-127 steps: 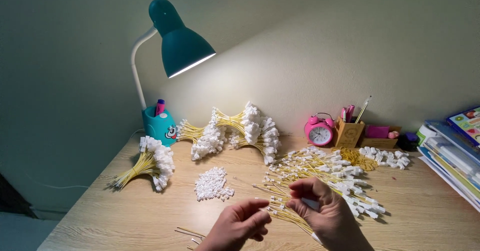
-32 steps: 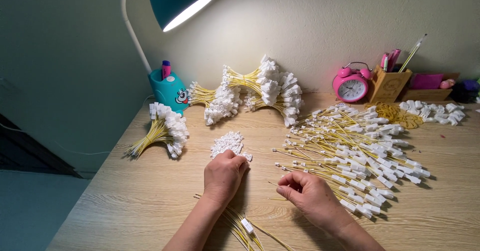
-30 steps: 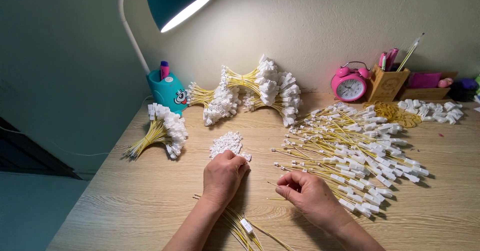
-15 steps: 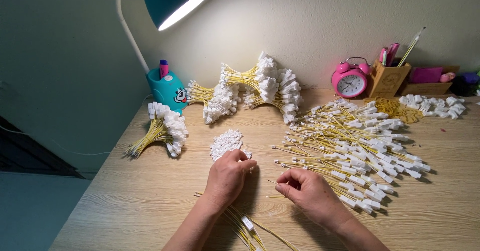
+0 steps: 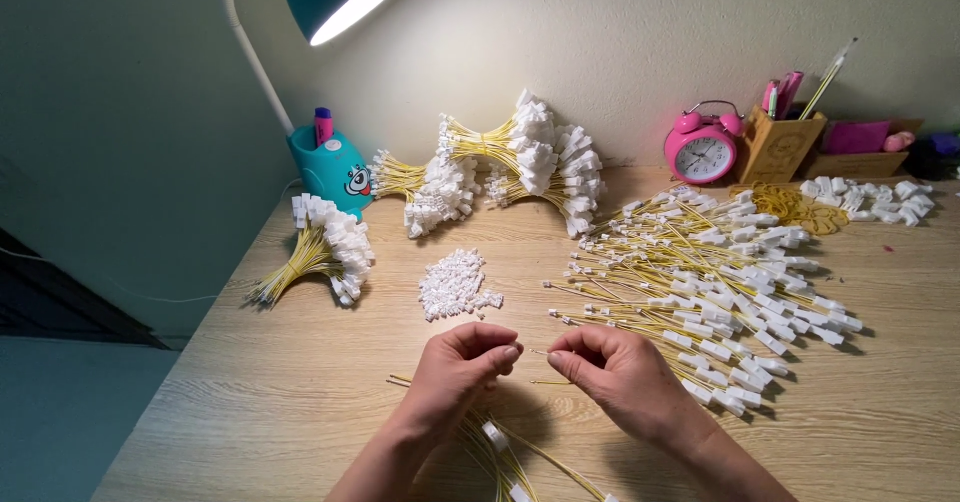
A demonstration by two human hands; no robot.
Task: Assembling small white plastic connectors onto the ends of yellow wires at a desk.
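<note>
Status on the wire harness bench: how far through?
Done: tied bundles of yellow wires with white connectors by the wall. In hand: left hand and right hand pinch one wire tip. Left: big loose pile of yellow wires, small white connector heap.

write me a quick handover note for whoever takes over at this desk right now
Left hand: fingertips pinched, apparently on something small; what it holds is too small to tell.
Right hand: pinching the end of a thin yellow wire, tip towards the left hand.
Small pile of loose white plastic connectors lies just ahead of the hands.
Big loose spread of yellow wires with white connectors to the right.
A few such wires lie under the wrists.
Tied bundles at the left and rear of the wooden desk.
How many remain: cannot tell.
</note>
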